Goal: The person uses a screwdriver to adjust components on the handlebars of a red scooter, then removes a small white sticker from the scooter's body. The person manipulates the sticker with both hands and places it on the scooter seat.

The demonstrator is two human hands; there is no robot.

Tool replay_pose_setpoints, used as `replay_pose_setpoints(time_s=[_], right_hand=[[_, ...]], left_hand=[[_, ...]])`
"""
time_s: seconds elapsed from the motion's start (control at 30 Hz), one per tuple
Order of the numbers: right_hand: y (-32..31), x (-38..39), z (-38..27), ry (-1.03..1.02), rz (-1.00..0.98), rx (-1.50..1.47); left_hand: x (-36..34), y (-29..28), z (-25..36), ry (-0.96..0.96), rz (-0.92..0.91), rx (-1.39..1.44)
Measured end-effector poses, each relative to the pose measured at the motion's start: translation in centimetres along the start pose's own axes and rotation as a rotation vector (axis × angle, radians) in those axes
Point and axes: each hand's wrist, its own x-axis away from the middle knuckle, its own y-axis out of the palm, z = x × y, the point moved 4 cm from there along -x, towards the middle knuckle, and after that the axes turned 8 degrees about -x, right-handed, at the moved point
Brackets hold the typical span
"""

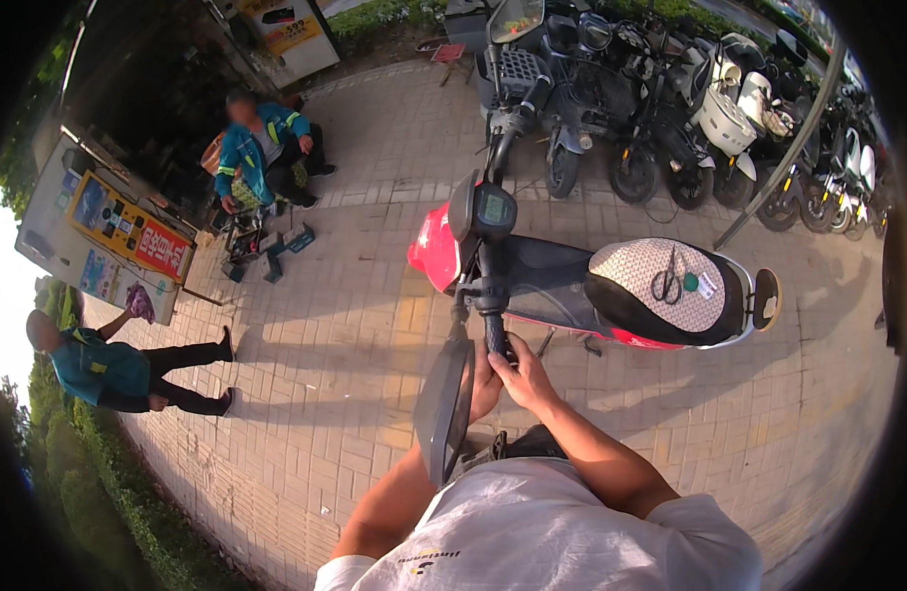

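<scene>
A red-and-black scooter stands upright before me, its small display atop the handlebars. My right hand is closed on the black rubber handlebar grip at the near end. My left hand is also closed there, just below and left of it, partly hidden by a black mirror. The patterned seat cover lies to the right, carrying black-handled scissors, a small green round object and a small label or card.
Two people in teal jackets are at the left, one seated, one standing with purple cloth, near open toolboxes and a signboard. Parked two-wheelers line the back right beside a leaning metal pole. A hedge borders the paving.
</scene>
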Motion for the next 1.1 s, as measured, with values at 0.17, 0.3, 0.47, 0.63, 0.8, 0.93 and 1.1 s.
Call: replay_pose_setpoints(time_s=[0.17,0.3,0.47,0.63,0.8,0.93,1.1], right_hand=[[4.0,-1.4,-0.4,0.230,0.216,0.500],[3.5,-0.7,-0.8,0.009,0.358,0.749],[-2.6,1.3,1.5,-0.217,0.611,0.963],[-8.2,0.1,4.5,0.100,0.787,0.893],[-9.1,0.2,7.1,-0.035,0.914,1.028],[-7.3,-0.7,4.9,-0.172,0.862,1.053],[-8.2,0.1,5.8,0.044,0.905,1.084]], left_hand=[[6.6,4.3,-8.2,0.074,-0.286,0.456],[11.0,1.4,-13.6,-0.216,-0.500,0.675],[15.3,-2.3,-23.0,-0.517,-0.430,0.658],[14.6,-4.5,-26.2,-0.557,-0.431,0.690],[7.6,-6.7,-25.9,-0.455,-0.502,0.661],[0.2,-10.5,-26.2,-0.459,-0.337,0.730],[-10.7,-12.3,-24.9,-0.425,-0.366,0.862]])
